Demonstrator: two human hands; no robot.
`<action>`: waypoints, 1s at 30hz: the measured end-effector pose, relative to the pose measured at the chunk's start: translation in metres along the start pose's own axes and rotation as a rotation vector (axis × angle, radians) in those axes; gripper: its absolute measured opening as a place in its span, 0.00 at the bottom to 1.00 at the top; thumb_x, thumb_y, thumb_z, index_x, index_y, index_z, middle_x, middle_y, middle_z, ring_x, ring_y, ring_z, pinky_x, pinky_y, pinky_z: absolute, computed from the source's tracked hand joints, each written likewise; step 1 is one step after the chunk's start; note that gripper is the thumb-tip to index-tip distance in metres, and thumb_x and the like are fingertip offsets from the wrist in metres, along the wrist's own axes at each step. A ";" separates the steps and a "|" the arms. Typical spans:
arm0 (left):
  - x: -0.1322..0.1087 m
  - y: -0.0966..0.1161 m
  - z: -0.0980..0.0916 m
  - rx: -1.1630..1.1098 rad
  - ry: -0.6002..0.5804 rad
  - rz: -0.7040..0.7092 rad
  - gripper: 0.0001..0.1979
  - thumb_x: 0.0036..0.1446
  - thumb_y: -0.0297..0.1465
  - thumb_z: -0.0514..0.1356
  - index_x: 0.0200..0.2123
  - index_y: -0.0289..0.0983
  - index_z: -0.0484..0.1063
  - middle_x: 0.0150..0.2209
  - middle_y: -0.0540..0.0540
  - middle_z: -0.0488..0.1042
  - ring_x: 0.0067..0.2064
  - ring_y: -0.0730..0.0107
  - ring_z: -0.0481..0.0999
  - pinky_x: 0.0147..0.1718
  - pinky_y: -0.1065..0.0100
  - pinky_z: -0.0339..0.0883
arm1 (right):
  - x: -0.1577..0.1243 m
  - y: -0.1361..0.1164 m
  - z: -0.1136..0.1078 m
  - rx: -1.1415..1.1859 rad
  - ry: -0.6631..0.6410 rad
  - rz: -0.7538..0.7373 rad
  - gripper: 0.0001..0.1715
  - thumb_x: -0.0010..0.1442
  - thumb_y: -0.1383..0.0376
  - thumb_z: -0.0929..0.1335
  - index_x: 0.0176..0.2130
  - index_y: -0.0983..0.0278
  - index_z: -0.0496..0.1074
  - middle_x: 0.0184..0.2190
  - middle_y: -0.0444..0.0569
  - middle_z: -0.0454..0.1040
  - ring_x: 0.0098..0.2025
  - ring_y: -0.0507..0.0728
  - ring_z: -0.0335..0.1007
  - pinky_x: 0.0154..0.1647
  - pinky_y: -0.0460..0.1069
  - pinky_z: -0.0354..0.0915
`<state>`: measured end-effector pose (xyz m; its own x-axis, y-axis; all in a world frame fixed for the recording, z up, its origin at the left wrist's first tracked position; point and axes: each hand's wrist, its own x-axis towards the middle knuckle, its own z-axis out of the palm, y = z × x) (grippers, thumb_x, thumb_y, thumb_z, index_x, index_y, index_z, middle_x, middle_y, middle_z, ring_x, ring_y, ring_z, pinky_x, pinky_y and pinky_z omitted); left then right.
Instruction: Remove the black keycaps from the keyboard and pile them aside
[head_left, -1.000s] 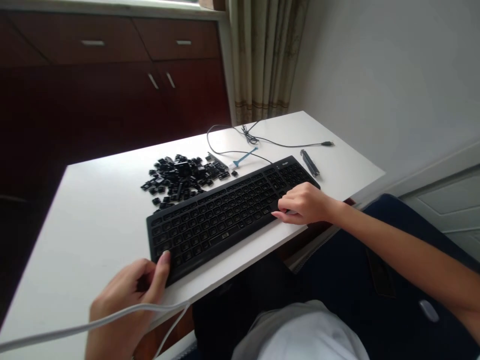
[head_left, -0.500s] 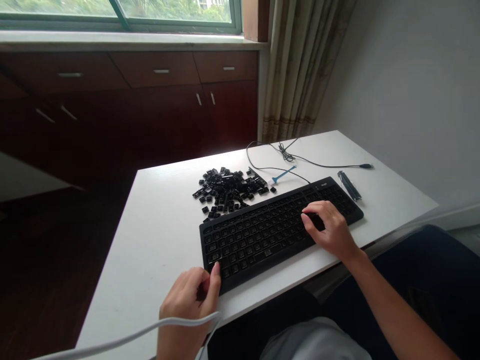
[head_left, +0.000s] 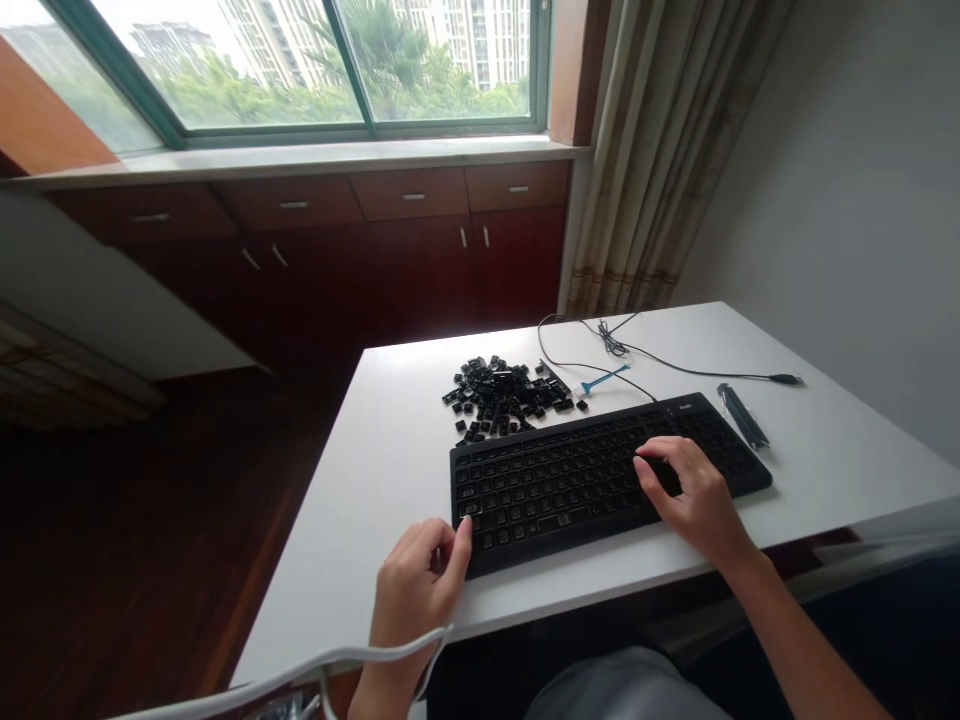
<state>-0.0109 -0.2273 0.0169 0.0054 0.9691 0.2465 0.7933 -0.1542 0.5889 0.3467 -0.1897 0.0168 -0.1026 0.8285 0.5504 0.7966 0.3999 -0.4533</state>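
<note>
Black keyboard (head_left: 600, 478) lies on the white tabletop (head_left: 390, 480) before me. My left hand (head_left: 416, 590) curls loosely at its near-left corner, grip hidden; my right hand (head_left: 694, 490) rests spread on the keys. Behind, keycaps (head_left: 506, 395) blur into a heap.

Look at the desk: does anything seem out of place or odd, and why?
Yes. A heap of loose black keycaps lies on the white table behind the keyboard, whose keys look stripped to bare sockets. The left hand touches its near left corner; the right hand rests on its right part.
</note>
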 end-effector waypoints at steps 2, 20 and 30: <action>-0.001 0.001 -0.001 -0.031 0.006 -0.045 0.22 0.68 0.42 0.56 0.23 0.40 0.60 0.22 0.52 0.63 0.25 0.71 0.63 0.28 0.67 0.57 | -0.002 0.000 -0.001 0.016 0.002 0.000 0.10 0.66 0.64 0.69 0.49 0.59 0.70 0.45 0.51 0.75 0.49 0.61 0.72 0.52 0.58 0.70; -0.002 0.009 0.001 -0.114 0.119 -0.233 0.22 0.67 0.44 0.56 0.23 0.38 0.63 0.23 0.53 0.62 0.27 0.72 0.62 0.29 0.70 0.57 | -0.015 0.017 0.007 -0.092 -0.145 -0.148 0.25 0.69 0.55 0.66 0.62 0.58 0.65 0.65 0.54 0.68 0.65 0.67 0.65 0.63 0.67 0.66; 0.024 0.002 -0.048 -0.282 -0.362 -0.251 0.21 0.65 0.49 0.57 0.34 0.37 0.73 0.33 0.49 0.73 0.34 0.68 0.69 0.34 0.69 0.63 | -0.018 0.041 0.021 -0.192 -0.019 -0.337 0.28 0.66 0.49 0.66 0.60 0.58 0.68 0.63 0.51 0.70 0.58 0.69 0.73 0.54 0.63 0.71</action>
<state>-0.0385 -0.2137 0.0611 0.0858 0.9797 -0.1814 0.6025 0.0940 0.7925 0.3690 -0.1804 -0.0264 -0.3875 0.6708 0.6323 0.8132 0.5718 -0.1083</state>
